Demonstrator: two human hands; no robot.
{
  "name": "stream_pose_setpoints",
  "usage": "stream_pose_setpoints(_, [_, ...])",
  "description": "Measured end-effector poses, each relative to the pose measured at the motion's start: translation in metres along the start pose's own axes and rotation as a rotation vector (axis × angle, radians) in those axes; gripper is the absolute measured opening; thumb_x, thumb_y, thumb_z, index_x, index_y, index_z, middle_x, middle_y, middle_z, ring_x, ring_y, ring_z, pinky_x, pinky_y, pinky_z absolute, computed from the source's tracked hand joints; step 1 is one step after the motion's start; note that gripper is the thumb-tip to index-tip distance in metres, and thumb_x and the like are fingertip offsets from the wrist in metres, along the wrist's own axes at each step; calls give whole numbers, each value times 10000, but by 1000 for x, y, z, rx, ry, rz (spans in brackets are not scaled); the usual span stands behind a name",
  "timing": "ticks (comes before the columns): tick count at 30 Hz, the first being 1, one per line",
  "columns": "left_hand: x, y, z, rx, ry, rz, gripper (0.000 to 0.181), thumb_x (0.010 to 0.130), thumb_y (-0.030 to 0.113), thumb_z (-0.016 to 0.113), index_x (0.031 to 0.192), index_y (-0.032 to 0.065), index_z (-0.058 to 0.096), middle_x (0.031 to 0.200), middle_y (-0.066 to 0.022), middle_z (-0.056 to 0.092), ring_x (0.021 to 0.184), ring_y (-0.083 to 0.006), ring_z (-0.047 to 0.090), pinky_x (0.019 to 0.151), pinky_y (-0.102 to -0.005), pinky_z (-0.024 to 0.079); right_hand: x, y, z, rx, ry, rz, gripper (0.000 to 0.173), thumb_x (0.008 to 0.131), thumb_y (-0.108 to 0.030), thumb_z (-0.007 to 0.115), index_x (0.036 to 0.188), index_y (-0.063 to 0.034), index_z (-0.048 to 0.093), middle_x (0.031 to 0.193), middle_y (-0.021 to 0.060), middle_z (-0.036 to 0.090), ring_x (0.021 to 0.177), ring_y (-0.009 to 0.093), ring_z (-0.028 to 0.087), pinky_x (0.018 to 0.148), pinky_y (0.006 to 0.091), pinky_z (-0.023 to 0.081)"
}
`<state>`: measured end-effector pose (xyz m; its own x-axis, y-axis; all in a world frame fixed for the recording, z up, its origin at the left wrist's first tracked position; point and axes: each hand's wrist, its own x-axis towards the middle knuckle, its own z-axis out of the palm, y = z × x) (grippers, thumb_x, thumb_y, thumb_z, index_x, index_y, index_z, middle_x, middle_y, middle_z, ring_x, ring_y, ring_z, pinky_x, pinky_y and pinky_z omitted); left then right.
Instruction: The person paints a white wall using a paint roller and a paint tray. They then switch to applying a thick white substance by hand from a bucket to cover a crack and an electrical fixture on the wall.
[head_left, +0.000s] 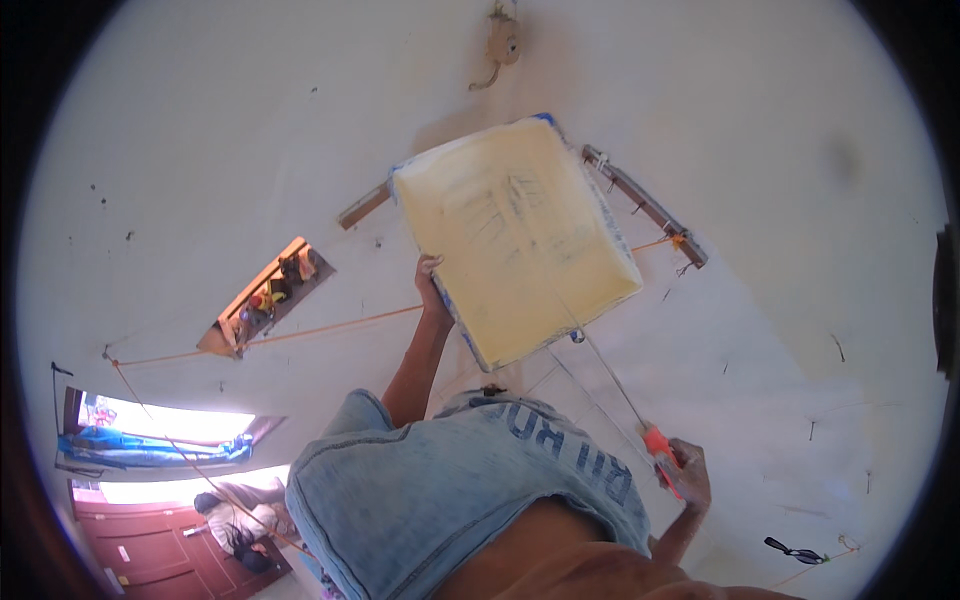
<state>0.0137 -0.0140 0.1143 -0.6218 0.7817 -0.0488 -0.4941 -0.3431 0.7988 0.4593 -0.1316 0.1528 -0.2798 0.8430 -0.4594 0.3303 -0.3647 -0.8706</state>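
Note:
A pale yellow, roughly square slab (465, 232) fills the middle of the view, its edges streaked blue and white and its face marked with dark smudges. My left hand (430, 274) grips its left edge, thumb over the face. At the lower right, my right hand (684, 465) is closed around the red handle (661, 454) of a long, thin tool. The tool's narrow metal shaft or blade (611, 369) runs up to the slab's lower edge and seems to lie across its face. I cannot tell the exact kind of tool.
Wooden rails (649, 206) with hooks flank the slab. An orange cord (337, 330) stretches behind it. A niche (270, 296) holds several items. Blue cloth (157, 446) hangs at a window; below, another person (240, 525) is near red doors (142, 547). Dark glasses (795, 551) hang lower right.

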Motion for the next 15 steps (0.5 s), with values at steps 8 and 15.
stream_pose_setpoints(8, [-16,2,2,55,49,-75,340,735,344,499,930,67,483,880,-61,509,831,-184,516,739,-323,449,20,-18,19,-82,-37,12,175,783,-179,602,763,-6,581,535,-3,493,443,64,453,403,229,367])
stream_pose_setpoints(15, [8,-8,-18,-80,-64,-26,391,697,348,491,986,85,484,908,-68,516,862,-206,526,741,-344,453,-23,14,-6,-66,4,25,282,798,-333,582,782,-55,537,535,-43,440,440,48,399,391,206,319])
